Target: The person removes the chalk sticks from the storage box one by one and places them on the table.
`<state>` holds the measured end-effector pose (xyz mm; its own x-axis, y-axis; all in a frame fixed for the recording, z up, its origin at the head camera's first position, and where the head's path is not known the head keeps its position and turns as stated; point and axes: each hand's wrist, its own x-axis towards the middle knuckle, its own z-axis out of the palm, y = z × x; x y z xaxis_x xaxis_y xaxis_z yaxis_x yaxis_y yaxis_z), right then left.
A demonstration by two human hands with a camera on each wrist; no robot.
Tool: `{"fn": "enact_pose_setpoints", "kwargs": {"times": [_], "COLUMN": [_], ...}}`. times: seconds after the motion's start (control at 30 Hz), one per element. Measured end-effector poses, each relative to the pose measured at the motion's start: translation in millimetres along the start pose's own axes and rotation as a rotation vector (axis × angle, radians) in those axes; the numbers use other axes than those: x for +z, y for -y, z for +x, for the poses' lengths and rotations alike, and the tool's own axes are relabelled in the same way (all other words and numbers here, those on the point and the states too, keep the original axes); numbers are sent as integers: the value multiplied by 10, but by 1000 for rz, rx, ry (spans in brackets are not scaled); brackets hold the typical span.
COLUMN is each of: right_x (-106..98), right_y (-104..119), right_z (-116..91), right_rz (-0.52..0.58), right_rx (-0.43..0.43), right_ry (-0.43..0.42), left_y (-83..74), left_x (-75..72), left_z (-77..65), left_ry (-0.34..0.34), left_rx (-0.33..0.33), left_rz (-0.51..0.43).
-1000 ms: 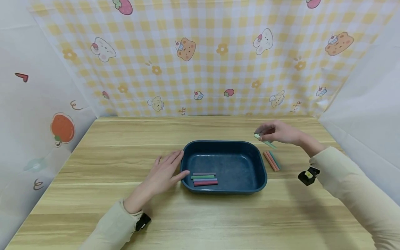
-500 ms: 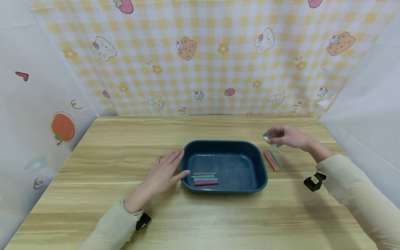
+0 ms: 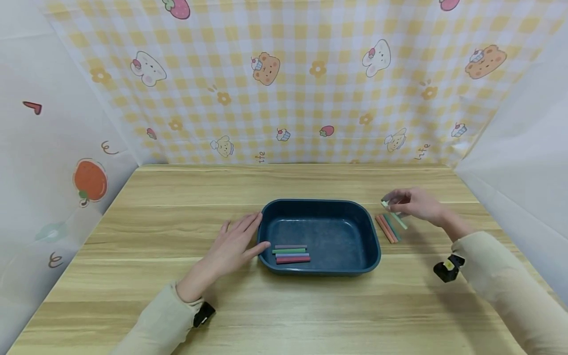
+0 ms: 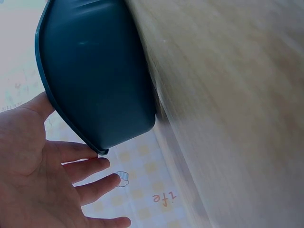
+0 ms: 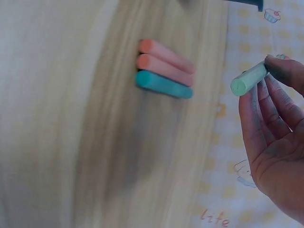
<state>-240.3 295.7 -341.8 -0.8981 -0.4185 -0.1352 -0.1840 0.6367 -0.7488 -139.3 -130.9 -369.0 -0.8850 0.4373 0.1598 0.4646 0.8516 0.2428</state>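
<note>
My right hand [image 3: 414, 203] pinches a pale green chalk stick [image 5: 250, 80] between thumb and fingertips, held above the wooden table. Just below and left of it lie two orange-pink chalk sticks [image 3: 385, 229] and a teal one [image 5: 164, 85], side by side beside the tray. My left hand [image 3: 235, 244] rests with straight, spread fingers at the left rim of a dark blue tray [image 3: 346, 246]; in the left wrist view, thumb and index finger touch that rim. Inside the tray, at its front left, several chalk sticks [image 3: 290, 251] in purple, green, lavender and red lie in a row.
The wood-grain table [image 3: 284, 315] extends around the tray on all sides. A yellow checked cloth [image 3: 301, 98] hangs behind its far edge, and white sheets [image 3: 523, 148] stand at both sides.
My right hand has moved right and toward me with the pale green chalk, ending over the loose chalk sticks beside the tray. The left hand has stayed at the rim.
</note>
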Motion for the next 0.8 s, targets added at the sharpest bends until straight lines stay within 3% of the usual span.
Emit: {"fn": "enact_pose_setpoints", "kwargs": {"times": [0.4,0.8], "right_x": [76,174], "right_y": [-305,-375], "right_z": [-56,-57], "right_rz": [117,11], "right_rx": [74,131], "right_ry": [-37,-83], "left_y": [-5,6], "left_x": [0,10], "left_z": [-1,1], "left_ry": [0,5], "left_rx": [-2,-7], "left_rz": [-5,-4]}}
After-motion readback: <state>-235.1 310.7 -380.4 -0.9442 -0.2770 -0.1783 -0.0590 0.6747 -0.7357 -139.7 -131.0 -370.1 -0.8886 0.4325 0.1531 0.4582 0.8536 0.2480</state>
